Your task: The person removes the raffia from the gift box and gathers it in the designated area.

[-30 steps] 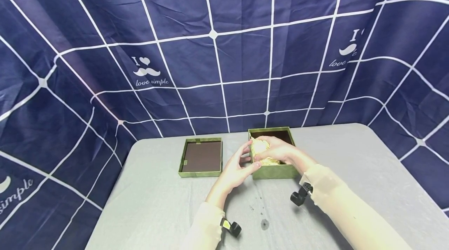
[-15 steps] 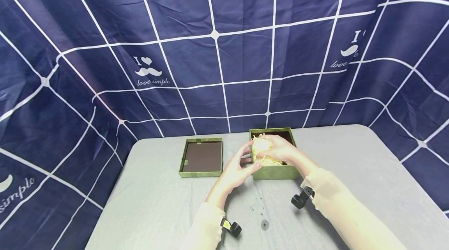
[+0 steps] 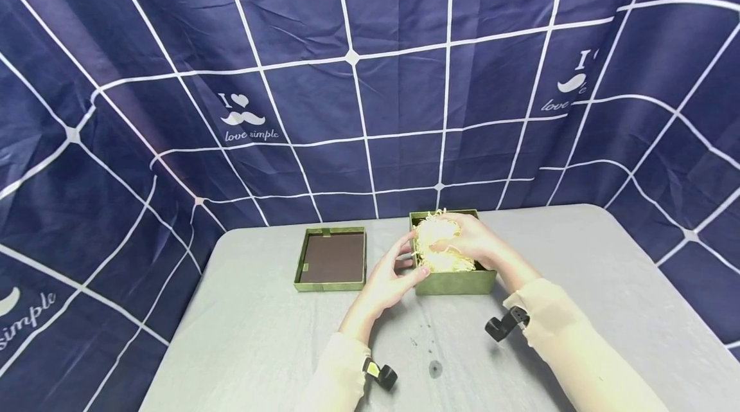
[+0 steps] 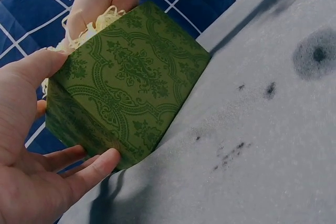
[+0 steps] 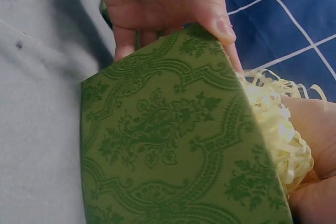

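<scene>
A green patterned box (image 3: pixel 457 283) stands on the table, its open top upward. Pale yellow shredded paper (image 3: pixel 435 233) is heaped inside and rises above its rim. My left hand (image 3: pixel 388 283) holds the box at its left side, thumb at the near corner's top edge and fingers along the wall, as the left wrist view confirms. Over the box, my right hand (image 3: pixel 471 240) has its curled fingers in the shredded paper. Those fingertips are partly hidden by the strands. In the right wrist view, a paper clump (image 5: pixel 283 145) lies against the right fingers.
Left of the box, a shallow green tray-like lid (image 3: pixel 329 287) with a dark brown inside lies on the grey table (image 3: pixel 254 335). A dark blue curtain (image 3: pixel 399 97) with white lines hangs behind and at both sides. A round dark spot (image 3: pixel 435 369) marks the tabletop.
My right hand has shifted slightly right and up. The shredded paper has loosened and spread, with more of it showing above the rim. My left hand has stayed in place.
</scene>
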`<state>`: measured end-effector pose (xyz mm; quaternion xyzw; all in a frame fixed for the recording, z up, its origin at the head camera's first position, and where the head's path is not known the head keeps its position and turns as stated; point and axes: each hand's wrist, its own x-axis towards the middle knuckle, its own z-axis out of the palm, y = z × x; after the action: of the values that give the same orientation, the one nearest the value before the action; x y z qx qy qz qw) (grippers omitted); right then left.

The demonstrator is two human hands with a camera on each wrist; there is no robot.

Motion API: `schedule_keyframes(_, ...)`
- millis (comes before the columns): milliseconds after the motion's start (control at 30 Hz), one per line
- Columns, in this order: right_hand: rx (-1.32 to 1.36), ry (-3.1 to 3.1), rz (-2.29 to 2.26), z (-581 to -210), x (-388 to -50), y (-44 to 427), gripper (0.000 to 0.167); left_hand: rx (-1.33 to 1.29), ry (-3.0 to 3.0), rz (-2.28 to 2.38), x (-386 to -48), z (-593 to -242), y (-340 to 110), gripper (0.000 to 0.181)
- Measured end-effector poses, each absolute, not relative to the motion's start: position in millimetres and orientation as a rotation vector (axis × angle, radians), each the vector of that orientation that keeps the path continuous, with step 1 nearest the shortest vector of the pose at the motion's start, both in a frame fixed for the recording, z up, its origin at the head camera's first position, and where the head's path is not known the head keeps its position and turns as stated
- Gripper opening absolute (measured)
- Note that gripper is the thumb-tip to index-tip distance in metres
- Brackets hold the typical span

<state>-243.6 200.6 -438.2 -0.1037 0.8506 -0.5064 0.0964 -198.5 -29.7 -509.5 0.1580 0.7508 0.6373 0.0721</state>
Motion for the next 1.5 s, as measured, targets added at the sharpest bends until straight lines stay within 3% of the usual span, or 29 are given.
schedule_keyframes(1133,-0.327,2.414,-1.776,-394,-239,229,0.07,0.455,2.283,1.883,-200,-511,-29,0.077)
schedule_keyframes(1500,-0.317,2.415,-1.852,-372,-241,256,0.062,0.46,2.294,1.886,-200,-511,-30,0.077)
